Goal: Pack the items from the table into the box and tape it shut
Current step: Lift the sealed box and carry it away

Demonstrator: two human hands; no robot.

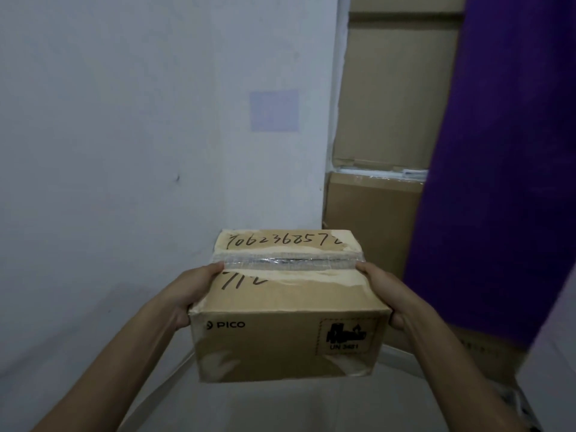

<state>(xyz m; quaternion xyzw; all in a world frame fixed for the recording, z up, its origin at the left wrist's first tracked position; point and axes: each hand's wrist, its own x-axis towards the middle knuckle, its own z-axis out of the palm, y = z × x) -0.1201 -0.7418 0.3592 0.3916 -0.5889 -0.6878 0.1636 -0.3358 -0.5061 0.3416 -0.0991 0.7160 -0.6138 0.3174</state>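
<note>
Closed PICO cardboard box (288,307) held aloft between left hand (193,291) and right hand (389,294), fingers curled round opposite side walls. Clear tape strip (290,262) sealing top seam, ends just beside both thumbs. Contents hidden. Stacked cartons (383,151) beyond right fingers.

Matt brown cardboard box (288,307) sealed with glossy clear plastic tape (286,262).

The box's top paper layer is torn away in pale, rough patches beside the wrinkled, shiny tape. Behind it, large stacked brown cardboard cartons (383,120) look matt, one edge wrapped in glossy film. The smooth white painted wall (124,120) is matt. A purple cloth (505,151) looks soft and dull.
</note>
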